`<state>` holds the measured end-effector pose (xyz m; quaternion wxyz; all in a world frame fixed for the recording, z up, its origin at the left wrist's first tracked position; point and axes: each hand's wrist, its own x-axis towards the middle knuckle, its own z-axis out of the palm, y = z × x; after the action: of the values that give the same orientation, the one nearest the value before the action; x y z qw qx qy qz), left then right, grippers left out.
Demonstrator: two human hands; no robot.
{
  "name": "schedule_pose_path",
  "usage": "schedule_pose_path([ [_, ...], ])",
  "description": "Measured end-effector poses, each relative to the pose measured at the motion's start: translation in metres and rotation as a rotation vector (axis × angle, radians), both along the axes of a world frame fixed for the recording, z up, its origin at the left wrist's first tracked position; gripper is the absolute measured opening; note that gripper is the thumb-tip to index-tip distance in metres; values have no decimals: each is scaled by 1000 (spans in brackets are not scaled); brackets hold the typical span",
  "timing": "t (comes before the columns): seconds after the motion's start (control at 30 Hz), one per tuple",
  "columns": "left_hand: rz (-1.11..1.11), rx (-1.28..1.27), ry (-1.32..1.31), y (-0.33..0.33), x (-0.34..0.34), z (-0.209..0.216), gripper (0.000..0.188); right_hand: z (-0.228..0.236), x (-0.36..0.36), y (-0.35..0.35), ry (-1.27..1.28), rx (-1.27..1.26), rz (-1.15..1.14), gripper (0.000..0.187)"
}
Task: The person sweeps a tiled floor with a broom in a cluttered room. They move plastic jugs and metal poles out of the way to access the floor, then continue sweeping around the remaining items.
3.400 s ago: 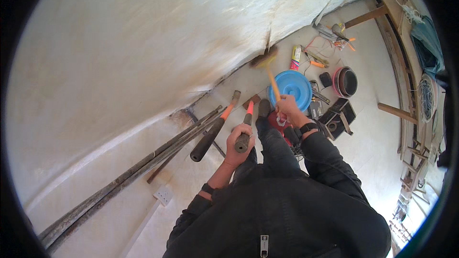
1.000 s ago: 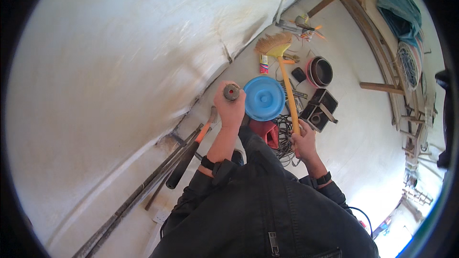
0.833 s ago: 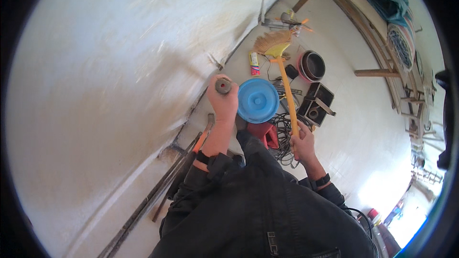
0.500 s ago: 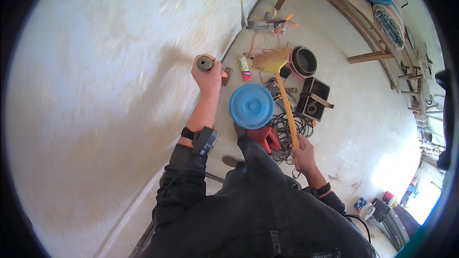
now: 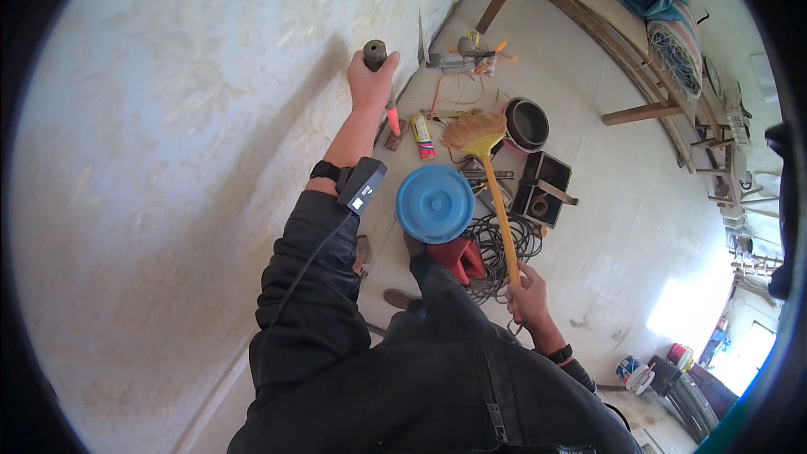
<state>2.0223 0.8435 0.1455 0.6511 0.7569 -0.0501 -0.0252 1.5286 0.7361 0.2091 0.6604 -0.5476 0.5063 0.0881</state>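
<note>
Your left hand has its fingers wrapped round the hammer, both up at 11 o'clock from the blue lid. Your right hand's got fingers curled round the broom around 4:30, bristles out at 1.
</note>
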Motion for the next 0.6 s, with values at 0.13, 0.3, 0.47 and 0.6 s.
schedule_pose_path([
  [0.13,186,63,-30,5,-10,13,53,1,3,2,-27,-12,55,65],
  [0.3,256,60,-173,43,-108,8,50,-7,8,13,-85,-10,74,64],
  [0.47,114,-77,228,85,-253,-23,43,-14,18,25,-98,16,106,64],
  [0.6,181,-186,552,133,-340,-47,39,-22,20,37,-84,0,132,60],
])
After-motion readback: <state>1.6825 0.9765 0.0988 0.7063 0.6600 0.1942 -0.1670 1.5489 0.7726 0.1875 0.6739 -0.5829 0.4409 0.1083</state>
